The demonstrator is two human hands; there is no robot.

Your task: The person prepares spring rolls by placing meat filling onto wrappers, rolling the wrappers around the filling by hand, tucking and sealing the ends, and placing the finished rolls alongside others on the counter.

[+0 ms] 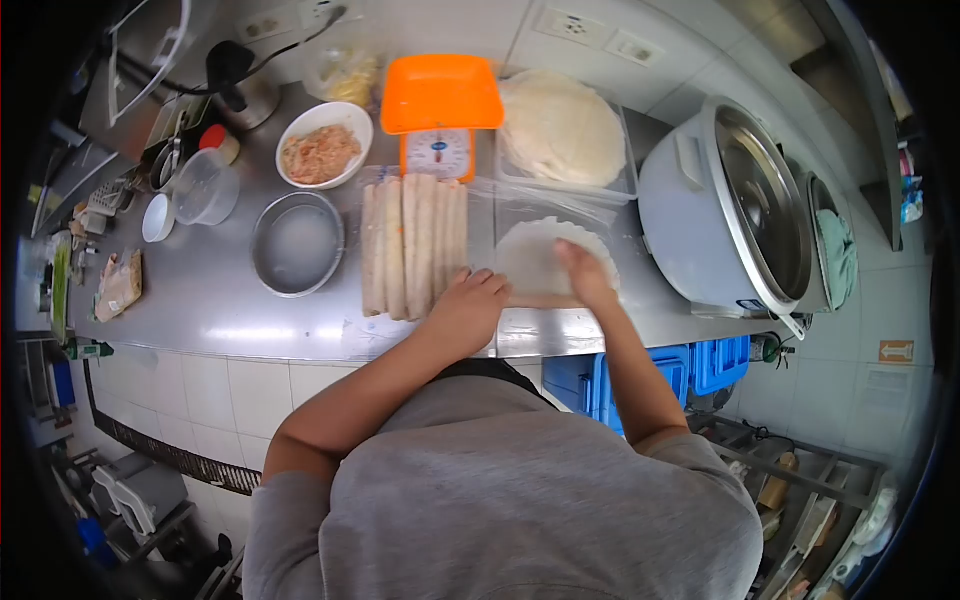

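Our left hand (475, 305) rests with fingers bent between the row of long pale rolls (415, 245) and the near left part of a thin round sheet (535, 255); its fingertips are hard to make out, so we cannot tell whether they pinch anything. Our right hand (588, 275) is over the right part of that sheet, blurred, and we cannot tell its grip either. The sheet lies on the metal counter (200, 300), its right side partly hidden by our hand, with a darker strip along its near edge that we cannot make out clearly. Just beyond the rolls stands a scale (437, 157) with an orange tray (440, 95), and right of it a stack of round sheets (560, 125) sits in a clear container (628, 165). To our left are a round metal pan (298, 245) and a white bowl (367, 130) of pinkish filling (322, 155). To our right, a large pot (680, 210) has a glass lid (758, 195); its contents are hidden, and it partly covers another vessel (822, 200) behind.
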